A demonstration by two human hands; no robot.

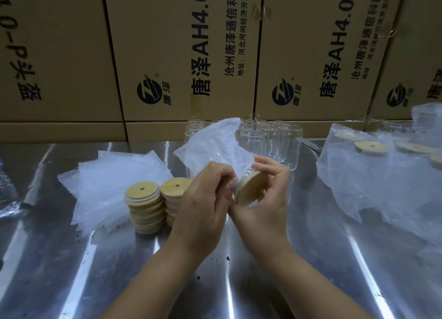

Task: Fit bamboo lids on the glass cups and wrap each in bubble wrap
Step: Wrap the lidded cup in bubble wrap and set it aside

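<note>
Cup in hand: you hold the lidded cup (pixel 248 189) above the table, with the bubble wrap sheet (pixel 215 144) only partly round it.
Left hand (pixel 203 199): fingers curled, pinching the sheet.
Right hand (pixel 265 199): fingers curled round the lid end.
Still ahead: bare glass cups (pixel 275 139) behind, lid stacks (pixel 146 206) and the wrap pile (pixel 107 180) suggest most of the job remains.

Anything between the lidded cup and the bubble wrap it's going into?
Nothing visible does. The bubble wrap sits directly behind the bamboo lid. The left hand pinches the wrap's edge there, and the right hand grips the lid's rim.
</note>
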